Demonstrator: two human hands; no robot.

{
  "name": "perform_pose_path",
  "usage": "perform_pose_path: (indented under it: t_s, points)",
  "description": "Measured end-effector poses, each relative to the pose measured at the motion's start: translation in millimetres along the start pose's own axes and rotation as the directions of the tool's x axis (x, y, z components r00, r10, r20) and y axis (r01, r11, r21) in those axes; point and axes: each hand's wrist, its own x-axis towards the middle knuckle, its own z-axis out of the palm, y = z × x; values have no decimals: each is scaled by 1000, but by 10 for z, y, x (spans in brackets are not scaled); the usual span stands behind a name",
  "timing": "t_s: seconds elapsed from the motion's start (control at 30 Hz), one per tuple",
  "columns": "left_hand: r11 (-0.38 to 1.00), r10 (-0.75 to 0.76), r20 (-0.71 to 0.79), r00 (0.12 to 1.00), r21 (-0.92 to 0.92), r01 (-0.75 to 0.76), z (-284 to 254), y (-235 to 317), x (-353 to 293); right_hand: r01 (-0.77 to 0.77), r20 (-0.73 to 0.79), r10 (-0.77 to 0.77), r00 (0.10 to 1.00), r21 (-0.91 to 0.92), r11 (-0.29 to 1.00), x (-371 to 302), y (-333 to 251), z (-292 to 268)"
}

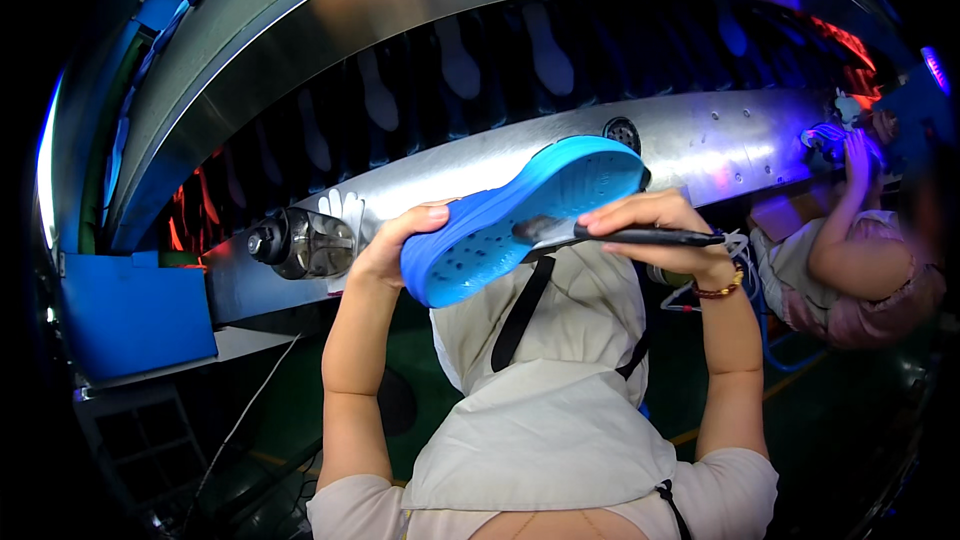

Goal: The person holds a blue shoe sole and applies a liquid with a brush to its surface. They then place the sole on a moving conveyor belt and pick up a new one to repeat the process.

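Observation:
A blue shoe sole (565, 185) is tilted up before me, its lighter, hole-dotted inner side turned toward me. My left hand (393, 242) grips its left, lower end, the thumb over the rim. In my right hand (658, 225) is a black-handled brush (665, 236), pinched near the bristles. The bristle end lies over the middle of the sole's inner face, which looks wet and shiny at the lower end. Part of the right hand's fingers is hidden behind the brush.
Beyond the sole runs a metal ledge (690, 130) beside a dark conveyor with several pale soles (460, 60). A clear bottle (312, 245) and a white glove (343, 208) are at left. A co-worker (850, 260) works at right. A blue box (135, 315) stands far left.

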Motion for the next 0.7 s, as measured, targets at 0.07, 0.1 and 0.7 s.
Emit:
perform_pose_path:
  t_s: [0.07,0.1,0.7]
  points:
    - [997,70,56,996,40,-72,-111,-9,-10,-46,104,48,993,-30,999,-38,-7,34]
    - [994,78,-22,997,-68,-79,-146,-29,-39,-27,124,29,992,-16,999,-65,-41,28]
    - [714,320,-265,909,-564,-416,95,-506,618,226,159,-181,971,-349,910,-46,-242,651]
